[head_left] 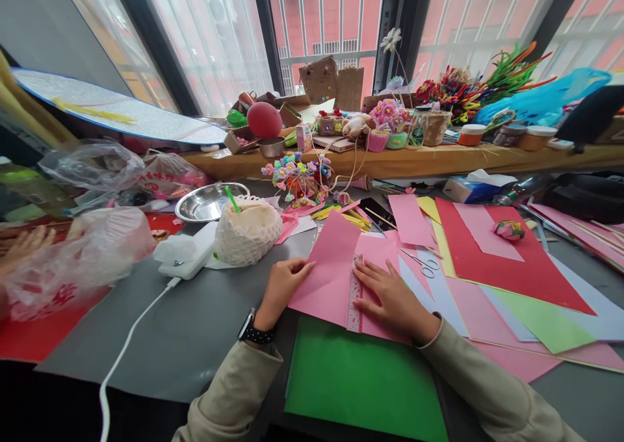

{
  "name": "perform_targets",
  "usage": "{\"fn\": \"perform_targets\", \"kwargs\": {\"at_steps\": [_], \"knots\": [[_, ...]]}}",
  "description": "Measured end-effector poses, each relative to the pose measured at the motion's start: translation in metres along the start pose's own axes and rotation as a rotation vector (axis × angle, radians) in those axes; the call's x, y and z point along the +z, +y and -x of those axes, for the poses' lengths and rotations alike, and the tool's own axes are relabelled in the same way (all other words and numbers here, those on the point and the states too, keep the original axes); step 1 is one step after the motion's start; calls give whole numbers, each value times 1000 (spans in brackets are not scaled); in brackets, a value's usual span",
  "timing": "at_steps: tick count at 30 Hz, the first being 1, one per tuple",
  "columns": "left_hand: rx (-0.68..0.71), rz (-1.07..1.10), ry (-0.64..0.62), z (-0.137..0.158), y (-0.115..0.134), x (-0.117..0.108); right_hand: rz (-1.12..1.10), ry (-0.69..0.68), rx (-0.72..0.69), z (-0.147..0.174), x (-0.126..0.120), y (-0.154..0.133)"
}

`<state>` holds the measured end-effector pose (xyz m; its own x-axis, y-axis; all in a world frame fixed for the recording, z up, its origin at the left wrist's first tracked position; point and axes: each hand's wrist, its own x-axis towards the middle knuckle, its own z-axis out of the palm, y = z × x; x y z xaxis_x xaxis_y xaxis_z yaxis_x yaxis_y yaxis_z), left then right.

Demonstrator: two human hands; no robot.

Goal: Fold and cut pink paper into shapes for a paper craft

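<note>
My left hand (285, 288), with a watch on its wrist, pinches the left edge of a pink paper sheet (325, 270). The left part of that sheet is raised along a line beside the ruler. My right hand (390, 297) lies flat with fingers stretched out, pressing a pale, pink-patterned ruler (355, 309) against the sheet. Beneath the pink paper is a green sheet (363, 387), partly covered. Small scissors (426, 268) rest on papers just right of my right hand.
Red paper (546, 279) and other coloured sheets spread to the right. A netted white bundle (248, 234), a metal bowl (188, 205) and a power strip (192, 260) with a white cable stand left. Another person's hand (29, 247) is at far left. Crafts crowd the wooden ledge (234, 166).
</note>
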<state>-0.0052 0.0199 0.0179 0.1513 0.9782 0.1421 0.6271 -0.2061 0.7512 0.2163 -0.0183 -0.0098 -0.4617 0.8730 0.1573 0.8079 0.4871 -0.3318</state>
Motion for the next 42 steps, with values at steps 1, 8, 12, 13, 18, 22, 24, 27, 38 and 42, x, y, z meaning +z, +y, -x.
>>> {"fn": "perform_targets", "kwargs": {"at_steps": [1,8,12,13,18,22,24,27,38,42], "knots": [[1,3,-2,0,0,0,0,3,1,0,0,0],[26,-26,-38,-1,1,-2,-10,1,2,0,1,-3],[78,-233,-142,7,9,-6,-15,-3,5,1,0,-3],[84,-305,-124,10,12,-6,-19,-2,3,0,0,-3],[88,-544,-15,27,33,1,-52,10,0,-1,0,0],[108,-575,32,37,49,10,-69,9,-17,-3,-1,3],[106,-614,44,40,55,13,-76,9,-25,-3,-1,5],[76,-689,80,39,60,13,-81,21,-27,-4,0,6],[355,-708,117,43,61,27,-95,59,-75,-10,-5,5],[446,-757,101,47,65,31,-85,97,-61,-11,-5,1]]}}
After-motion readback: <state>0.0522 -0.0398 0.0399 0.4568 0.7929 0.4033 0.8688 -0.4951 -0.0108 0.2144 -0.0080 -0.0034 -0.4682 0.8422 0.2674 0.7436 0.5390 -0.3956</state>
